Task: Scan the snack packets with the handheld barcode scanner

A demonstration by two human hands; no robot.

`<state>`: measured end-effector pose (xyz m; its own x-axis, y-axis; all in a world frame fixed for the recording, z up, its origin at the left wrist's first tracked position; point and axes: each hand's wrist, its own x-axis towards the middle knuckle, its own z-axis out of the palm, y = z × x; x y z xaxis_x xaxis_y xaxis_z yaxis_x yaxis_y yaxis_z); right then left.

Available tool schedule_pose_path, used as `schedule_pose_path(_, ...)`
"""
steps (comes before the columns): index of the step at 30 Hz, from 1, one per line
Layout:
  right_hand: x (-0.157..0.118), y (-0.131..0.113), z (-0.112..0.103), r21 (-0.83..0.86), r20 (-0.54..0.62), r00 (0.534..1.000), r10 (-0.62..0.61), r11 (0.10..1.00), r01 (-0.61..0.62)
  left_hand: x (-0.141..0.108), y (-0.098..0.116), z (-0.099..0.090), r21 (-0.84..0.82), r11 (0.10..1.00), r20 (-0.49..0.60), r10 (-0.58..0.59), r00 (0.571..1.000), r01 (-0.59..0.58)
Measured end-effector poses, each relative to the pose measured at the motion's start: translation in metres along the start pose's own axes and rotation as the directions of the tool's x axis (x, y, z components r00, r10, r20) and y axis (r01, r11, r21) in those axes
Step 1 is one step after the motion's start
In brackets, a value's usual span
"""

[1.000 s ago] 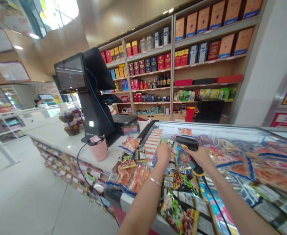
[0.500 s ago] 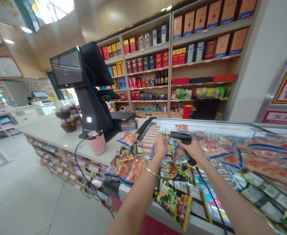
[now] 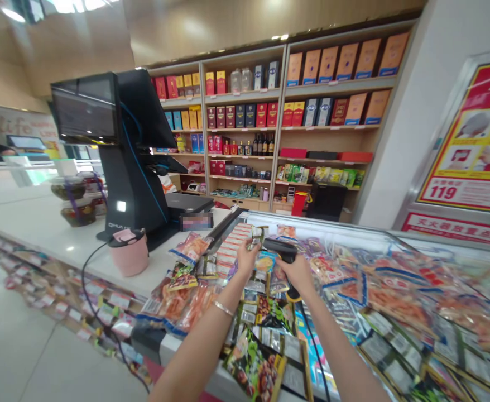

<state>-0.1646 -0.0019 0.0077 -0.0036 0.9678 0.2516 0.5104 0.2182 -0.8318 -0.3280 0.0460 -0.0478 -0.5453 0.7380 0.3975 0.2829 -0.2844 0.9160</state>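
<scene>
My right hand (image 3: 297,273) is wrapped round the black barcode scanner (image 3: 280,248), whose cable hangs down toward the front. Just left of it, my left hand (image 3: 247,258) pinches a small dark snack packet (image 3: 258,235) near the scanner's head. Beneath both hands lie several packets, among them a green and black one (image 3: 255,363) at the counter's front edge. Clear bags of orange snacks (image 3: 197,304) lie left of my left forearm. A strip of red and white labels (image 3: 233,245) is beside my left hand.
On the white counter stand a black register (image 3: 134,167), a pink bin (image 3: 128,254) and stacked jars (image 3: 77,209). A glass-topped case (image 3: 395,245) with many snack bags extends right. Shelves of boxes (image 3: 240,125) line the back. A person's head (image 3: 5,151) shows far left.
The view has turned right, so the scene sits farther left in the frame. Both hands remain close together, with the scanner still in my right hand.
</scene>
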Motion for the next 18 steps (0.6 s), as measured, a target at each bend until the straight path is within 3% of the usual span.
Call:
schedule_pose_path(5,-0.0002,-0.0012,-0.0009,-0.083,-0.056,0.998,0.010,0.996,-0.014,-0.0065,0.0045,0.0020,-0.188,0.981,0.050,-0.036,0.998,0.045)
schedule_pose_path(13,-0.0016,-0.0029,0.0025,-0.210,-0.092,0.996,-0.016,0.978,-0.004,-0.0064,0.0060,0.0001,-0.022,1.000,-0.002,-0.018,1.000,0.018)
schedule_pose_path(18,-0.0022,0.0002,0.0046,-0.206,-0.042,0.999,-0.023,0.979,0.014,-0.0065,0.0054,-0.0002,-0.097,0.995,0.002,-0.027,1.000,0.027)
